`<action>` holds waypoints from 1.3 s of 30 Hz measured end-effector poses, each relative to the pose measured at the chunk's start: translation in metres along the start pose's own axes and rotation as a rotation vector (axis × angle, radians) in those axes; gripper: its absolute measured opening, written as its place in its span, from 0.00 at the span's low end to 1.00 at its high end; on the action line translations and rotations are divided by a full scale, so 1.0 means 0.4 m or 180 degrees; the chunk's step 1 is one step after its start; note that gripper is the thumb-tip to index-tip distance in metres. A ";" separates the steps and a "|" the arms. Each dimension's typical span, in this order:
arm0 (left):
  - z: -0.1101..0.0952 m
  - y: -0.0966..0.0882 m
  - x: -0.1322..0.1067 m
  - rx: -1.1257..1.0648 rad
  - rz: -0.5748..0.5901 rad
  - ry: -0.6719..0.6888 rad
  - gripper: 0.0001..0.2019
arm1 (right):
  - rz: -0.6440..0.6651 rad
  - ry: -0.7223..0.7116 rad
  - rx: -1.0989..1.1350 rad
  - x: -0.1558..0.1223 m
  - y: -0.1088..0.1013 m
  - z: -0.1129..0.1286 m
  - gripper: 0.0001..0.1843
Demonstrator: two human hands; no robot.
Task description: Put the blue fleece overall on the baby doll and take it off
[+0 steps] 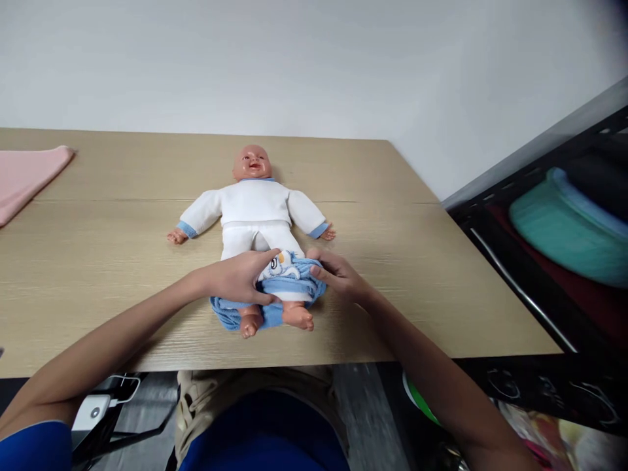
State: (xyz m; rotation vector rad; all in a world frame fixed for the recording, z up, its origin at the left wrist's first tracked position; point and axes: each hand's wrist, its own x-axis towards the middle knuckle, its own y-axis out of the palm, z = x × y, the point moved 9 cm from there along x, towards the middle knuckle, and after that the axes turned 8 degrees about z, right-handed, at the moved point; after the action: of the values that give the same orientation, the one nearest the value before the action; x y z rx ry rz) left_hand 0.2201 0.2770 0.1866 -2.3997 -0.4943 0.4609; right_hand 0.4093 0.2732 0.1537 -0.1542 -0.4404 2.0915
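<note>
A baby doll (255,201) lies face up on the table with its head toward the wall, in a white top with blue cuffs and white trousers (239,244). Bunched around its lower legs is a blue garment (293,288) with a white printed or embroidered figure; both bare doll feet stick out below. My left hand (245,276) lies across the legs, its thumb and fingers gripping the garment's near side. At the garment's right edge, my right hand (339,275) pinches the cloth between thumb and fingers.
A pink cloth (29,176) lies at the table's left. The wooden table (402,261) meets a pale wall (314,65) behind. To the right, a black rack (520,288) holds a teal item (569,229). A white device (91,412) with a cable is below the left edge.
</note>
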 end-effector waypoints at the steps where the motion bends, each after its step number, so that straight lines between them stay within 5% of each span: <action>1: -0.008 -0.009 -0.009 0.0035 -0.0021 0.0026 0.28 | -0.0110 0.0016 0.0077 0.002 -0.003 -0.006 0.35; 9: 0.008 -0.112 -0.150 0.0713 -0.1043 0.0010 0.24 | -0.0500 -0.0077 0.0306 0.020 -0.003 -0.033 0.25; 16: 0.083 -0.058 -0.182 0.0190 -0.0702 0.0340 0.18 | -0.0517 -0.0503 0.0058 0.070 -0.009 0.000 0.20; 20: 0.114 -0.040 -0.175 -0.0605 -0.1004 0.0468 0.13 | -0.0409 -0.0708 -0.0109 0.118 0.014 0.022 0.15; 24: 0.181 -0.033 -0.176 -0.1446 -0.1355 0.0411 0.17 | -0.0541 -0.0613 0.0446 0.125 0.035 -0.019 0.17; 31: 0.187 -0.074 -0.219 -0.0665 -0.2513 0.0228 0.10 | -0.0741 -0.0309 0.1074 0.124 0.038 -0.112 0.27; 39: 0.217 -0.061 -0.213 -0.0636 -0.2460 -0.0112 0.10 | -0.1190 -0.0639 0.0508 0.111 0.039 -0.075 0.18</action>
State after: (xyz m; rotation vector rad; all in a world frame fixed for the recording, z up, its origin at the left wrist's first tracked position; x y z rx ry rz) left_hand 0.1023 0.3009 0.1557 -2.1528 -1.4541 0.1049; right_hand 0.3818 0.3106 0.1231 0.2194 -0.3860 1.7685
